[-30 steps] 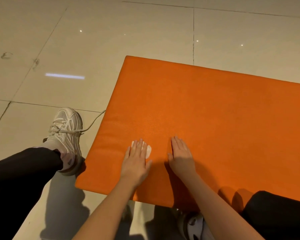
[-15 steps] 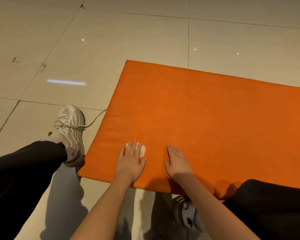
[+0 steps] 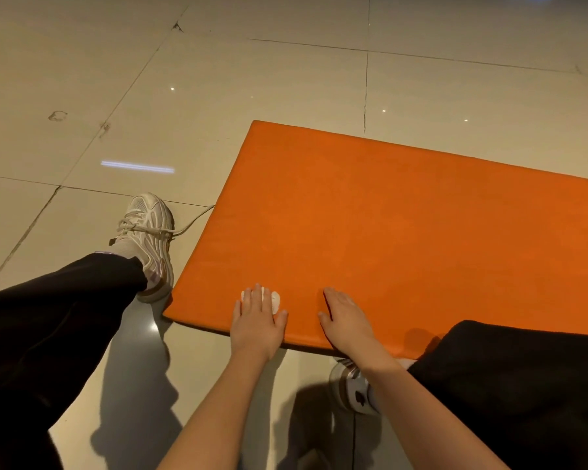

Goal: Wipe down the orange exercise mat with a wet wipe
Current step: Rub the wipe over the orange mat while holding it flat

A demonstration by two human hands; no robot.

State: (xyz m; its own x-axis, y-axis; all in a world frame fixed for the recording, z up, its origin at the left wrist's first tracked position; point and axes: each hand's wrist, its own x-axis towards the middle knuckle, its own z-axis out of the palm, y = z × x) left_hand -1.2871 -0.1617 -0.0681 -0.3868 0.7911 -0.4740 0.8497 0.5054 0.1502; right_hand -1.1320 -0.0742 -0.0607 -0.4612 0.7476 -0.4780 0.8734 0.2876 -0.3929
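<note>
Left hand (image 3: 257,322) is flat on the near edge of the orange mat (image 3: 387,232), fingers straight, pressing the white wipe (image 3: 276,301) down under them. Right hand (image 3: 345,318) is flat just beside it, holding nothing. My sneaker (image 3: 146,228) sits off the mat's left side, tile floor (image 3: 252,69) all around.

Orange mat (image 3: 404,239) flat on floor; white wipe (image 3: 275,302) near its front edge
</note>
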